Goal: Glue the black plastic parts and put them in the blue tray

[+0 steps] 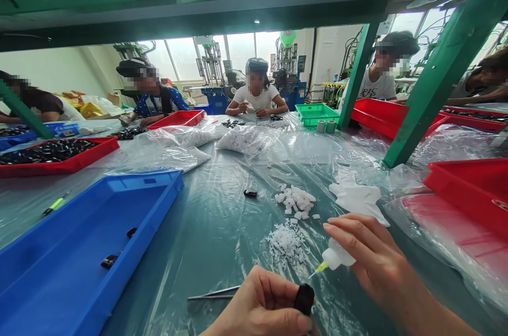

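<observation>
My left hand (262, 307) is closed at the bottom edge, pinching a small black plastic part (304, 298) upright between thumb and fingers. My right hand (369, 256) is wrapped round a small white squeeze bottle (337, 255); its yellow nozzle (320, 268) points down-left, close to the black part but apart from it. Metal tweezers (214, 292) lie on the plastic-covered table just left of my left hand. Two heaps of small white pieces (294, 201) (286, 243) lie ahead of my hands, and one loose black part (250, 193) lies beyond them.
A blue tray (51, 278) with two black parts stands at the left. Red trays (468, 188) stand at the right, another with black parts (51, 153) at far left. Bags of white pieces (246, 140), a green basket (315, 112) and a green post (432, 82) lie ahead. Several people sit opposite.
</observation>
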Tool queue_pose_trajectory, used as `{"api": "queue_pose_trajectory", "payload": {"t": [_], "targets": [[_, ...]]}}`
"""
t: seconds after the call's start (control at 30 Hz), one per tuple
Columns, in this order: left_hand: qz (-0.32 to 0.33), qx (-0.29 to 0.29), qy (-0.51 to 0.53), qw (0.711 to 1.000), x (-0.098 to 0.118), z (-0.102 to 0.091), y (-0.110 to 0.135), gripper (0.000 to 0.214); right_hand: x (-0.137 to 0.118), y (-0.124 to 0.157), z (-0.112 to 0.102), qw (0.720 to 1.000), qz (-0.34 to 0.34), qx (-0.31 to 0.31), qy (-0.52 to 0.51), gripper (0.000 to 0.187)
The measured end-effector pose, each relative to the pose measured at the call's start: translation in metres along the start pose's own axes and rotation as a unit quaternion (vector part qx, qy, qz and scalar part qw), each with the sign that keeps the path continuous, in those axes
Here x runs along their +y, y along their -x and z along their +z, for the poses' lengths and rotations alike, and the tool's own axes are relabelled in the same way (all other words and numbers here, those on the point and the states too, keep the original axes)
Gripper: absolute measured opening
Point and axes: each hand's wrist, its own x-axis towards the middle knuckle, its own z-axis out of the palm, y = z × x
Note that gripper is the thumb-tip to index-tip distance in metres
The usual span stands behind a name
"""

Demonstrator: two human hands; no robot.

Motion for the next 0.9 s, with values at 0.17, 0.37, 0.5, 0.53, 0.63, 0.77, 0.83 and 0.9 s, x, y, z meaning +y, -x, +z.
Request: {"api": "queue_pose_trajectory", "payload": {"t": [0.17, 0.37, 0.5, 0.53, 0.63, 0.77, 0.83, 0.9], "targets": [[-0.007, 0.0, 0.004, 1.0, -0.002, -0.001, -0.001, 0.035, 0.0, 0.002, -0.002, 1.0, -0.001, -0.006, 0.007, 0.045], [-0.005, -0.006, 0.003, 1.0, 0.0, -0.001, -0.001, 0.037, -0.004, 0.002, -0.002, 1.0, -0.013, 0.014, 0.017, 0.041], [-0.008, -0.002, -0.022, 1.0, 0.001, 0.0, -0.001, 0.037, -0.008, -0.001, -0.006, 0.999, -0.029, 0.015, 0.009, 0.033], [-0.011, -0.001, -0.027, 1.0, 0.001, 0.0, -0.001, 0.037, -0.009, -0.002, -0.008, 0.999, -0.036, 0.018, 0.006, 0.032], [-0.015, -0.002, -0.023, 1.0, -0.002, -0.002, -0.002, 0.035, -0.013, -0.009, -0.013, 0.997, -0.058, 0.037, 0.017, 0.032], [0.01, -0.031, 0.02, 0.999, -0.005, -0.003, 0.0, 0.031, -0.018, -0.021, -0.019, 0.991, -0.09, 0.073, 0.06, 0.035], [0.021, -0.036, 0.037, 0.998, -0.007, -0.004, 0.002, 0.029, -0.021, -0.028, -0.022, 0.988, -0.105, 0.082, 0.072, 0.033], [0.036, -0.039, 0.046, 0.998, -0.008, -0.005, 0.003, 0.03, -0.024, -0.035, -0.025, 0.986, -0.119, 0.085, 0.079, 0.031]]}}
